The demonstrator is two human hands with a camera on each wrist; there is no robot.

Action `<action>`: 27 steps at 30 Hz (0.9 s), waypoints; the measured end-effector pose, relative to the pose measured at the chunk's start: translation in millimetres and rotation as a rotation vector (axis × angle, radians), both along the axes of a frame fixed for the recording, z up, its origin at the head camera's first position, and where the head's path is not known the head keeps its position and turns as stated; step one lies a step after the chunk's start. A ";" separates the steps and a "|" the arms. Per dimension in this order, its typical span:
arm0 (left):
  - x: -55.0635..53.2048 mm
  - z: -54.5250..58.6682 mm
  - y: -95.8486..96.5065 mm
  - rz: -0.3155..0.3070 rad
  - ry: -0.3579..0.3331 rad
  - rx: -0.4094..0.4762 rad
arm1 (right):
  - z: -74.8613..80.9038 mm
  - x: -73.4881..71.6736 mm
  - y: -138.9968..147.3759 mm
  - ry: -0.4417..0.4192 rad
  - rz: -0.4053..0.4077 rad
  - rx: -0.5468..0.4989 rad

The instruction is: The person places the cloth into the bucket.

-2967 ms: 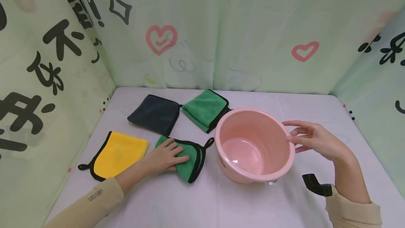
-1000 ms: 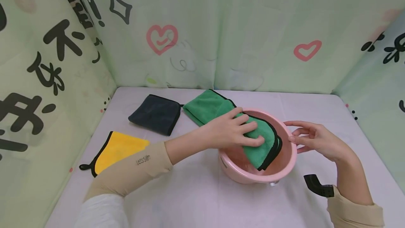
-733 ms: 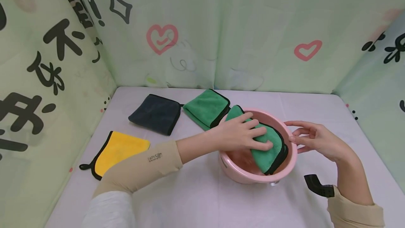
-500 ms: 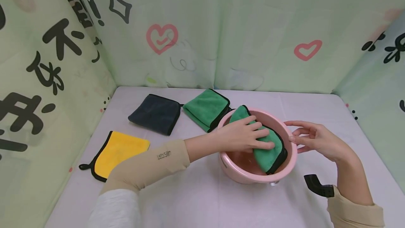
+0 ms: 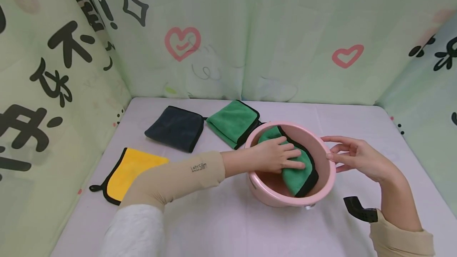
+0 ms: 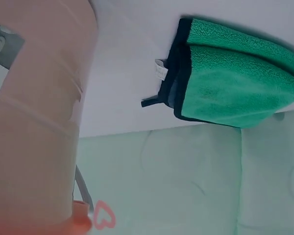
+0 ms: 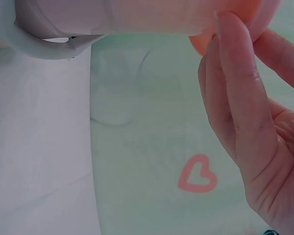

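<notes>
A pink bucket point(image 5: 275, 201) stands right of the table's middle. Inside it lies a folded green towel point(image 5: 301, 179) with black edging. My left hand point(image 5: 273, 156) reaches into the bucket, its spread fingers resting on top of this towel. At the bucket's right side my right hand point(image 5: 351, 154) pinches the rim, with the thumb at the lip and the fingers against the outer wall. The right wrist view shows those fingers point(image 7: 240, 73) touching the bucket's wall. In the left wrist view the left hand is hidden behind the bucket wall point(image 6: 39, 117).
A second folded green towel point(image 5: 232, 122) lies behind the bucket's left edge. Beside it is a dark navy towel point(image 5: 175, 128). A yellow towel point(image 5: 139, 169) lies front left, partly covered by the left sleeve. Printed curtains point(image 5: 285, 31) enclose the white-covered table point(image 5: 214, 225).
My left hand has carried the black-edged green towel from the table's middle rightward into the bucket. Now the towel sits lower there and the fingers are straighter. The right hand has stayed at the rim.
</notes>
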State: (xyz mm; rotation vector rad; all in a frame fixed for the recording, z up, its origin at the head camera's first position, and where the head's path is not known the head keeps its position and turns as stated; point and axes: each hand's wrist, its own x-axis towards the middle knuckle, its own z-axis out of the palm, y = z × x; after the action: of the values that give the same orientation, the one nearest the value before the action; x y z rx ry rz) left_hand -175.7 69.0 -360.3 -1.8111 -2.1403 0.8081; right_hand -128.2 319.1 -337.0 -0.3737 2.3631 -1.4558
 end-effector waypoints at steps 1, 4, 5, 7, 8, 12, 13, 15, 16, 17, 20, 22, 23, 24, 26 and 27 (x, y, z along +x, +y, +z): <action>-0.4 -0.5 1.9 0.007 -0.006 -0.030 | 0.4 -0.2 0.2 -0.002 -0.002 0.000; -1.4 -1.0 8.1 0.028 -0.024 -0.124 | 0.8 -1.3 0.9 0.001 0.008 -0.006; -1.7 -1.2 10.1 0.036 -0.028 -0.153 | 0.7 -1.6 1.0 0.003 0.012 -0.011; -2.0 -1.4 13.6 0.047 -0.036 -0.201 | 0.3 -2.1 0.9 0.002 0.014 -0.019; -2.2 -1.5 15.1 0.056 -0.041 -0.220 | 0.2 -2.3 0.7 0.002 0.016 -0.023; -3.3 -3.4 19.6 0.084 -0.041 -0.273 | 0.3 -2.6 -0.5 0.004 0.006 0.006; -3.5 -4.3 20.9 0.090 -0.036 -0.283 | 0.7 -2.5 -0.6 0.005 0.004 0.019; -3.9 -5.7 23.5 0.102 -0.027 -0.306 | 1.9 -2.2 -0.7 0.003 -0.004 0.043; -4.1 -6.4 24.8 0.107 -0.024 -0.318 | 2.6 -1.9 -0.9 0.003 -0.003 0.052; -4.4 -6.9 26.4 0.115 -0.026 -0.328 | 3.1 -1.8 -1.0 0.002 -0.004 0.056; -5.2 -8.7 31.3 0.146 -0.042 -0.368 | 4.0 -1.4 -1.1 -0.004 -0.009 0.062; -4.7 -9.4 34.1 0.166 -0.055 -0.391 | 4.1 -1.2 -1.2 -0.007 -0.009 0.057; -4.1 -9.9 35.4 0.178 -0.060 -0.403 | 3.9 -1.0 -1.0 -0.007 -0.008 0.051; -3.1 -10.3 36.4 0.190 -0.066 -0.414 | 3.6 -0.8 -0.9 -0.008 -0.006 0.043; -0.7 -11.4 37.9 0.211 -0.079 -0.432 | 2.8 -0.3 -0.6 -0.009 -0.002 0.027; 0.2 -12.4 38.4 0.222 -0.084 -0.443 | 2.3 0.1 -0.5 -0.010 0.000 0.022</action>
State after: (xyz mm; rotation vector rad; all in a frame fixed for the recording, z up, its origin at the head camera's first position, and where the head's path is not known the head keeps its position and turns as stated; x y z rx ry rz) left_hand -175.5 107.4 -372.7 -1.8424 -2.3913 1.3755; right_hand -128.1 318.6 -334.7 -0.3594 2.3697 -1.4270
